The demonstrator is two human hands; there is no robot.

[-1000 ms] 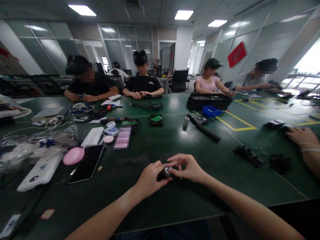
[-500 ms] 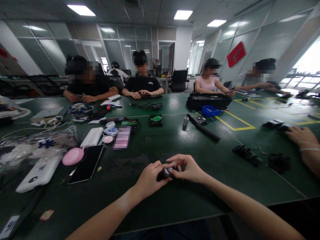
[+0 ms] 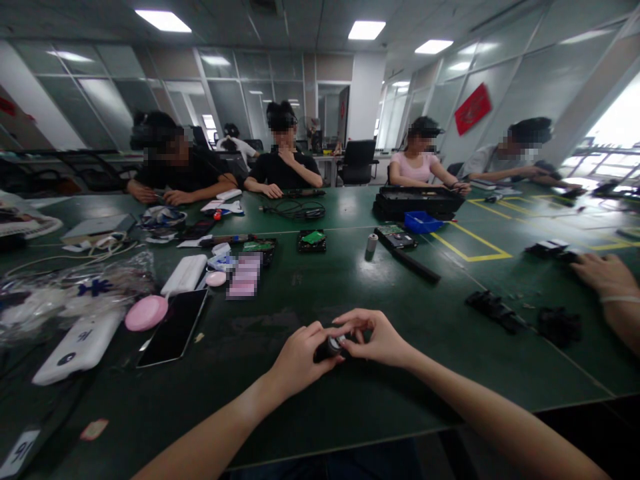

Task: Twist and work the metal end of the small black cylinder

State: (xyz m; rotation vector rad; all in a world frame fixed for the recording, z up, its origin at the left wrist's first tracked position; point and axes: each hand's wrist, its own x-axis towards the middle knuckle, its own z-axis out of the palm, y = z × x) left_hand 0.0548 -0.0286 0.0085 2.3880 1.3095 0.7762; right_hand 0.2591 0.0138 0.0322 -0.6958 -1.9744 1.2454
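Observation:
Over the near part of the green table (image 3: 280,427), my left hand (image 3: 299,353) is wrapped round a small dark cylindrical part (image 3: 334,347) with a silvery top. My right hand (image 3: 379,339) pinches at the top and right side of the same part, its index finger reaching across toward the left fingers. Much of the part is hidden by the fingers, so its exact kind cannot be made out.
A silvery cylinder (image 3: 371,243) stands beyond my hands, beside a hard drive (image 3: 397,236) and a black strip (image 3: 416,265). Another drive (image 3: 311,241) lies farther left. A phone (image 3: 175,330) is at left. At right are black parts (image 3: 493,310) and a co-worker's hand (image 3: 607,277).
My hands stay in nearly the same place, still on the dark part, which shows a slight turn at its top. Across the table, a co-worker has raised one hand toward the face.

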